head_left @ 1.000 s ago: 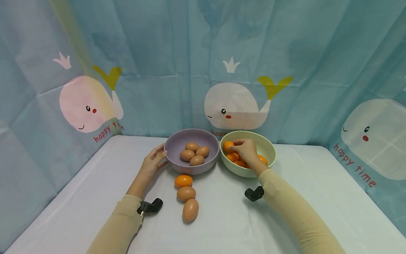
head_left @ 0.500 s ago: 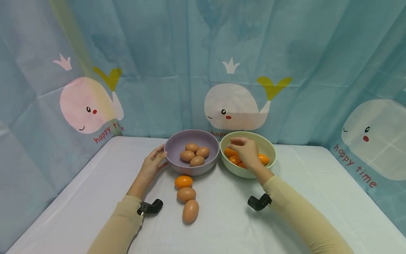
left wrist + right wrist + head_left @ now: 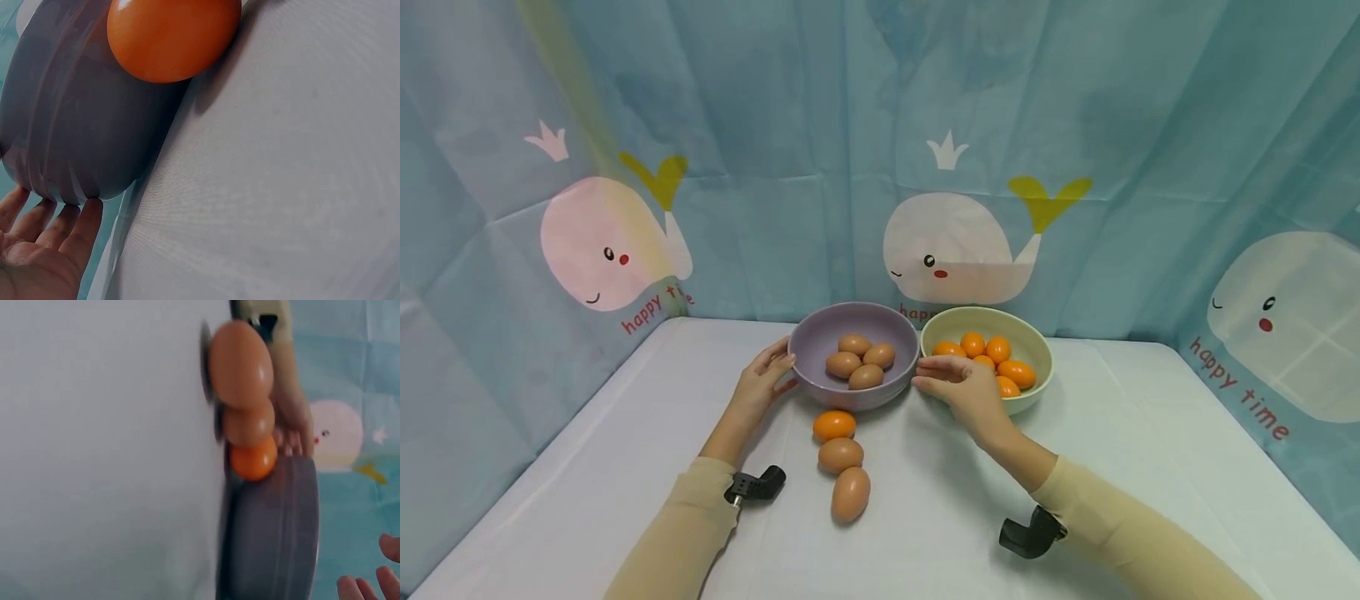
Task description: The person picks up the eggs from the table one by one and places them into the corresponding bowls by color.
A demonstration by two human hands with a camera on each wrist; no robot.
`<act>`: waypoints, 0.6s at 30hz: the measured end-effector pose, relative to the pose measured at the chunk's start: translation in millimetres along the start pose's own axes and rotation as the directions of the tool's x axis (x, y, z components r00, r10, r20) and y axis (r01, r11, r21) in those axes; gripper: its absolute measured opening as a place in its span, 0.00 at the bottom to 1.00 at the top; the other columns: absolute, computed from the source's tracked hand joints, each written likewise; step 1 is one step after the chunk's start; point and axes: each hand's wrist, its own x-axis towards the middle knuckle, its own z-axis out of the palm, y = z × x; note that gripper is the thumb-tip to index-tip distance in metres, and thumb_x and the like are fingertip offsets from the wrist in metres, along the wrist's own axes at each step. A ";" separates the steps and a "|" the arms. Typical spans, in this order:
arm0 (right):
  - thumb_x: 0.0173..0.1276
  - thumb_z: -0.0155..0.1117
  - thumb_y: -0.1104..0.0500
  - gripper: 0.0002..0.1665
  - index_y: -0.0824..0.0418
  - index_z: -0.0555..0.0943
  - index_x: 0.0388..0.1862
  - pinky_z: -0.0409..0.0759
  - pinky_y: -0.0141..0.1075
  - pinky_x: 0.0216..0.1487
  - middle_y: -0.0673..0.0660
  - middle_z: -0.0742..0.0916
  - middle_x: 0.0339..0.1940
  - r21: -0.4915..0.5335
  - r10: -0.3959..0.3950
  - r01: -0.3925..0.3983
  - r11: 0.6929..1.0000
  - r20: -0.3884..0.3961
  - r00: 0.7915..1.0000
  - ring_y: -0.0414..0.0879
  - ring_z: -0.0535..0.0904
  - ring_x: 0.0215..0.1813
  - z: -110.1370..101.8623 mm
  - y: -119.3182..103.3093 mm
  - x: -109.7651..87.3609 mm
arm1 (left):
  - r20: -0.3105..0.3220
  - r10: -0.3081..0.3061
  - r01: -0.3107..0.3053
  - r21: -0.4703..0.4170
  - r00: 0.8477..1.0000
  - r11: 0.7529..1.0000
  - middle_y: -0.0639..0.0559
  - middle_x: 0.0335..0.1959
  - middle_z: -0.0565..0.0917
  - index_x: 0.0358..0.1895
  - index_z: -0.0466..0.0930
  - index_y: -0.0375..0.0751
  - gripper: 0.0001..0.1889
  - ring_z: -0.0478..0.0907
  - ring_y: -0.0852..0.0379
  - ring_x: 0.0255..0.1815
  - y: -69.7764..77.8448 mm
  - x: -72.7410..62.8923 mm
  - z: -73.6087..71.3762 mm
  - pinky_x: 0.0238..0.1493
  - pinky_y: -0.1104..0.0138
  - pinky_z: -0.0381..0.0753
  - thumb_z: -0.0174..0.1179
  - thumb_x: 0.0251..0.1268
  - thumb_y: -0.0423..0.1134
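My left hand (image 3: pixel 758 385) touches the left side of the purple bowl (image 3: pixel 808 333). In the left wrist view its fingers (image 3: pixel 82 232) are extended, with the tips against the bowl wall. Several brown eggs (image 3: pixel 866 377) lie inside that bowl. My right hand (image 3: pixel 966 393) is over the front left rim of the pale green bowl (image 3: pixel 1037 350), holding nothing, fingers loosely extended. The green bowl contains several glossy orange oval pieces (image 3: pixel 1017 373). In front of the purple bowl, an orange oval piece (image 3: pixel 834 426) and two brown eggs (image 3: pixel 851 494) form a line on the table.
White cloth covers the table (image 3: pixel 925 533). The two bowls stand side by side near its back edge. A blue curtain (image 3: pixel 760 242) with whale prints hangs behind and at the sides. A black wrist camera (image 3: pixel 1032 533) sits on each sleeve.
My right hand has let go of an orange oval piece in the green bowl. It has come out leftward and toward me. The left hand has stayed at the purple bowl.
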 end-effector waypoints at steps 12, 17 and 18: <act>0.61 0.75 0.57 0.25 0.66 0.83 0.55 0.84 0.37 0.58 0.64 0.87 0.54 -0.018 0.076 -0.075 0.997 0.106 0.991 0.45 0.87 0.50 15.3 12.6 -20.3 | 0.005 -0.003 0.003 -0.009 1.000 1.000 0.48 0.80 0.58 0.79 0.54 0.43 0.31 0.60 0.50 0.78 0.5 -0.3 0.3 0.74 0.50 0.67 0.51 0.78 0.44; 0.60 0.76 0.56 0.25 0.65 0.83 0.54 0.85 0.37 0.56 0.63 0.88 0.53 -0.028 0.101 -0.098 0.995 0.126 0.987 0.45 0.87 0.50 20.7 16.3 -23.8 | 0.004 -0.001 0.001 -0.005 1.000 1.000 0.48 0.80 0.59 0.79 0.54 0.43 0.31 0.61 0.51 0.78 -0.4 0.4 -0.1 0.74 0.50 0.68 0.51 0.78 0.44; 0.60 0.76 0.56 0.24 0.65 0.83 0.54 0.85 0.37 0.56 0.63 0.88 0.53 -0.029 0.103 -0.100 0.995 0.137 0.985 0.45 0.87 0.50 21.8 17.4 -24.5 | 0.003 0.000 0.000 -0.004 1.000 1.000 0.48 0.80 0.59 0.79 0.54 0.43 0.31 0.61 0.51 0.78 -0.7 0.5 -0.2 0.74 0.49 0.68 0.51 0.78 0.44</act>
